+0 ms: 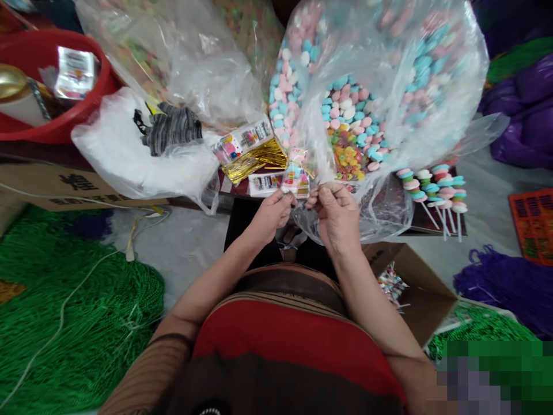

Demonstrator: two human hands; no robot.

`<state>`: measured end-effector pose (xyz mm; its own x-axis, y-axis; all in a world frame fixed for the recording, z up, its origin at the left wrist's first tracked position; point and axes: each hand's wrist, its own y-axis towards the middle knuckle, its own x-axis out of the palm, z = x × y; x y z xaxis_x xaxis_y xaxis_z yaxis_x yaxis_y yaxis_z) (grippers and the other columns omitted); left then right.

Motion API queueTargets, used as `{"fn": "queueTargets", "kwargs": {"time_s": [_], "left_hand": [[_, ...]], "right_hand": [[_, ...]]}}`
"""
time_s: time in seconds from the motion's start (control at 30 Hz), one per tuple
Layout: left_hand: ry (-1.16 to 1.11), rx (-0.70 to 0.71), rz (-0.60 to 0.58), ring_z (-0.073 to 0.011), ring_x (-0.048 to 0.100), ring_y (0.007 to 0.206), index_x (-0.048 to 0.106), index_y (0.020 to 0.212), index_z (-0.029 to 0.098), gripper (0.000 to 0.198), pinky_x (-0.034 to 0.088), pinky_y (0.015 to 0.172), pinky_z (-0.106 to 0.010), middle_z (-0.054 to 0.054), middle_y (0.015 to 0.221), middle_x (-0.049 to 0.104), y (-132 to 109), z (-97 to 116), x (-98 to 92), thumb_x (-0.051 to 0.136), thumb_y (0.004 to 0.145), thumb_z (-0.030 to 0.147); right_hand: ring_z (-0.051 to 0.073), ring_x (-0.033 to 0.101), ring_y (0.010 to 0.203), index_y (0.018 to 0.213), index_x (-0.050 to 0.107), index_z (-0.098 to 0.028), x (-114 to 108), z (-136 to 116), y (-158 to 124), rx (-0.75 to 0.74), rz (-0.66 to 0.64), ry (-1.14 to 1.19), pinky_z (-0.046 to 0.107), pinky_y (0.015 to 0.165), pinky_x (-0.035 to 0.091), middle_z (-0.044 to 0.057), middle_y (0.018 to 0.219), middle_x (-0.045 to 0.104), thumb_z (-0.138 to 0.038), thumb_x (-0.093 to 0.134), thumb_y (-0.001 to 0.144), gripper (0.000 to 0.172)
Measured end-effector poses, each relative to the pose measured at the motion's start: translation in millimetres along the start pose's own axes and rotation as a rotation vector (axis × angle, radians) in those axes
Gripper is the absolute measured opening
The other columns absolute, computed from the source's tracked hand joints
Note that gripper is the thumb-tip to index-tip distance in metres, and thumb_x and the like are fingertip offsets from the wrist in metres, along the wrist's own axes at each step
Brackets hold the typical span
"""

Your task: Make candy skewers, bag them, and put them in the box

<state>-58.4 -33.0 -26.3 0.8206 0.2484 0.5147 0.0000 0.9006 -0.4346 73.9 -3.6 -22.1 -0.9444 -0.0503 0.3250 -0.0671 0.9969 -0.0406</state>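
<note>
Both hands pinch a small candy packet [294, 173] at the lower edge of the big candy bag [389, 86].
Packet stands upright against the bag's film. My left hand [272, 213] and right hand [337, 218] meet just below the bag, forearms angled inward, fingertips closed narrow on the packet's bottom end. Gold twist ties [257, 160] lie left of the bag, lollipops [434, 187] under its right edge, cardboard box [415, 282] below it. Free room: only the strip between the bag and my lap.
</note>
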Motion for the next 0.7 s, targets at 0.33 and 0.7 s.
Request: {"fn": "queueTargets", "kwargs": {"time_s": [0.33, 0.7], "left_hand": [[-0.062, -0.038, -0.047, -0.0033, 0.026, 0.045, 0.057, 0.09, 0.018, 0.013, 0.015, 0.04, -0.015, 0.009, 0.062, 0.038, -9, -4, 14.1, 0.068, 0.085, 0.023], [-0.117, -0.038, -0.035, -0.0033, 0.027, 0.045, 0.051, 0.082, 0.018, 0.038, 0.021, 0.041, -0.015, 0.009, 0.059, 0.035, -10, -5, 14.4, 0.066, 0.092, 0.051]], "right_hand": [[0.013, 0.065, 0.064, 0.083, 0.065, -0.023, 10, 14, -2, -0.245, 0.144, -0.394, 0.027, 0.064, 0.055, -0.003, 0.072, 0.07, -0.031, 0.068, 0.084, 0.009], [0.014, 0.069, 0.075, 0.085, 0.067, -0.023, 5, 17, -12, -0.594, 0.128, -0.724, 0.029, 0.07, 0.056, 0.0, 0.082, 0.074, -0.02, 0.061, 0.088, 0.007]]}}
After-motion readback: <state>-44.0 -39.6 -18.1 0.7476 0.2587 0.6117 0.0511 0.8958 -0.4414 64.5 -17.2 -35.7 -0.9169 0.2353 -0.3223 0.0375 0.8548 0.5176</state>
